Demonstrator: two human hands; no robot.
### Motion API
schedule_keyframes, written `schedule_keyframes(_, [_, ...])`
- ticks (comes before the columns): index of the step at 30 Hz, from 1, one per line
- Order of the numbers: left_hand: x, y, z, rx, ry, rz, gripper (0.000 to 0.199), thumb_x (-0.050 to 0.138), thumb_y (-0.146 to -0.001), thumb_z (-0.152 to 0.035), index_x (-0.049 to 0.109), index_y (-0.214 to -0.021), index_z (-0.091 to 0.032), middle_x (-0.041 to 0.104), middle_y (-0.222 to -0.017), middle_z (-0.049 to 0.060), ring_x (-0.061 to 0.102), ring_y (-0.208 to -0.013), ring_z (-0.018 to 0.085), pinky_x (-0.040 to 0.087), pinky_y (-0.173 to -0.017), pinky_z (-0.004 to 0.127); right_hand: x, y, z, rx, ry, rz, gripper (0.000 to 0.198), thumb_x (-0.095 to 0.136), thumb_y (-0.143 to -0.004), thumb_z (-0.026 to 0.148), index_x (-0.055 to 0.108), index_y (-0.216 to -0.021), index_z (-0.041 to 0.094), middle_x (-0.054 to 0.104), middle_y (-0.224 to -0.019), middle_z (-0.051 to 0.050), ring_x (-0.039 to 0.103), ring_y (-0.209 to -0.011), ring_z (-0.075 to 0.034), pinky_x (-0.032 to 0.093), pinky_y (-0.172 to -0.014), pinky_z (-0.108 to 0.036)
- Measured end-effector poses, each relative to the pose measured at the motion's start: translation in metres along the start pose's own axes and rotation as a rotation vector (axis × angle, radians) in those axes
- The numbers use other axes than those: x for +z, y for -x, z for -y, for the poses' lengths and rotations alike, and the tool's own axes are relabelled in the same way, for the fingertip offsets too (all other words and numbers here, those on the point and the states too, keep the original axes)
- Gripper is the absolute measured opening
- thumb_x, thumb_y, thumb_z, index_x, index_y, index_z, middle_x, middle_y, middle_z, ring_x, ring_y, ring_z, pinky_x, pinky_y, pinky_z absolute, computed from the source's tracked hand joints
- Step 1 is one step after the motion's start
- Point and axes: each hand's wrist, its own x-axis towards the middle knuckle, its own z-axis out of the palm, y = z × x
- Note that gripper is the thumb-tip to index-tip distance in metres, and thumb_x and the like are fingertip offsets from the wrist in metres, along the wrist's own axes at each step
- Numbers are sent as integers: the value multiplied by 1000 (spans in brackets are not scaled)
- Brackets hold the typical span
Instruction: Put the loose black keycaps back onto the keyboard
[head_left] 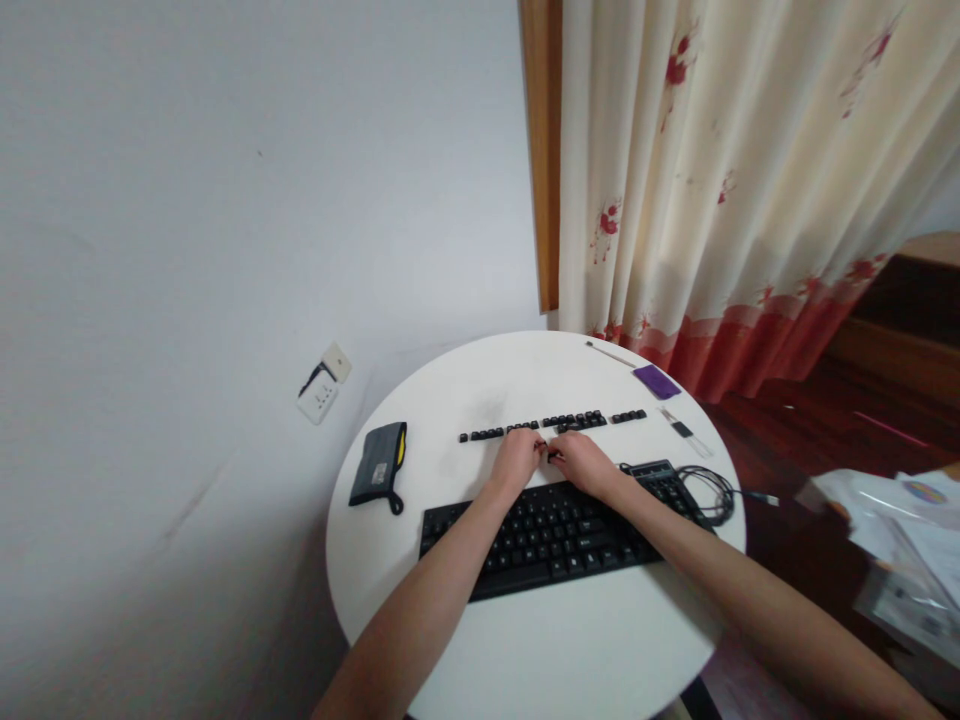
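A black keyboard lies across the round white table, beneath my forearms. Beyond it, loose black keycaps are laid out in rows. My left hand is closed just in front of these rows, its fingertips pinching a small black piece that looks like a keycap. Close beside it, my right hand is also closed, with a small dark keycap at its fingertips. The fingers partly hide both pieces, and the hands cover part of the rows.
A dark pouch with a yellow edge lies at the table's left. On the right are a purple cloth, a thin brush, a wire keycap puller and a coiled cable. Wall and curtain stand behind.
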Motion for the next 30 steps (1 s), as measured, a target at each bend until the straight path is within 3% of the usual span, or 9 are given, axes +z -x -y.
schedule_keyframes(4, [-5,-1,2,-43,49,-14,17,62,-80,-16,78,-85,-21,76,-87,7,69,-84,20,50,-79,29,-7,19,7,71,-193,-159,16,58,-84,13,72,-89,16,71,-86,-6,63,-81,-18,46,-77,-27])
schedule_keyframes(9, [-31,3,-6,-53,189,-39,15,68,-78,-23,77,-89,-19,76,-86,4,68,-79,18,52,-76,27,-7,45,13,107,-329,-285,11,61,-84,15,71,-90,17,70,-84,-5,62,-77,-18,48,-76,-30])
schedule_keyframes(14, [-53,31,-22,-22,225,-85,14,66,-80,-25,76,-89,-20,76,-88,3,66,-78,17,51,-78,29,-6,61,23,76,-362,-231,12,62,-83,13,71,-88,18,71,-87,-4,63,-81,-18,49,-78,-32])
schedule_keyframes(21, [-39,87,-28,2,254,-7,14,66,-82,-24,76,-91,-23,75,-88,3,64,-82,19,50,-82,32,-1,66,26,-34,-426,-123,14,63,-84,12,72,-90,20,72,-89,-4,63,-88,-19,49,-83,-33])
schedule_keyframes(30, [-34,96,-21,50,306,43,13,65,-85,-23,76,-90,-27,76,-93,0,62,-85,19,47,-87,35,-4,69,27,-67,-442,-85,14,60,-88,14,72,-91,20,71,-89,-5,63,-88,-19,50,-81,-34])
